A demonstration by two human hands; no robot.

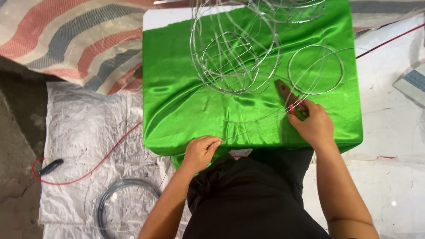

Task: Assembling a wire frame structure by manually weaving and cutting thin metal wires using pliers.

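- A thin wire (259,119) runs across the near part of the green cloth (177,88), from one hand to the other.
- The left hand (200,152) sits at the near edge of the cloth, fingers pinched shut on the wire's end.
- The right hand (313,124) rests on the cloth to the right, closed round the red handles of pliers (287,95), whose nose points away from the person.
- A single wire ring (315,69) lies on the cloth just beyond the pliers.
- A wire frame (234,53) of several hoops stands on the cloth's far middle.
- Left of the cloth, on a white sheet (84,128), lie a red cord (88,170) and a coil of wire (126,201).
- A striped tarp (66,40) lies beyond the sheet, at the cloth's far left.
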